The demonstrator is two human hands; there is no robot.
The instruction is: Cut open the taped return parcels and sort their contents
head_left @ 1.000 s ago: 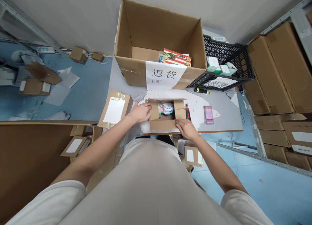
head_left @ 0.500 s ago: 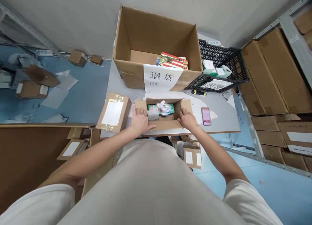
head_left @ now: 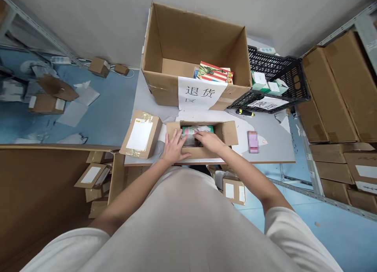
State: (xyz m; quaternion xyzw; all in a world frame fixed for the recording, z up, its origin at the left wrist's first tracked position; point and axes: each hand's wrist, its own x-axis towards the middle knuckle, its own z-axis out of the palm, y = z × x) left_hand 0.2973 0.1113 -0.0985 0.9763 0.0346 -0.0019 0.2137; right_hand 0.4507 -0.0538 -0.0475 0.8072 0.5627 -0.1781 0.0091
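Observation:
A small open carton [head_left: 203, 153] sits at the table's front edge. Inside it lies a green and pink box [head_left: 188, 129] with greyish plastic wrap [head_left: 190, 140] at its left. My left hand [head_left: 173, 147] rests on the carton's left side, its fingers spread and stretched over the flap and rim. Over the carton's right wall, my right hand [head_left: 209, 140] reaches in, fingers bent together above the contents. It covers the spot of a crumpled white wad. What its fingertips hold, if anything, is hidden.
A large open carton [head_left: 163, 89] with a paper sign stands behind, beside a black crate [head_left: 297, 83] of small boxes. A taped parcel [head_left: 138, 134] lies left. To the right are a pink-screened phone [head_left: 253, 142] and a yellow-black cutter [head_left: 245, 113]. Shelved cartons [head_left: 338, 95] stand far right.
My right hand has left the carton's right flap and moved left into it, over the crumpled wad. My left hand stays at the left side, its fingers now spread wider.

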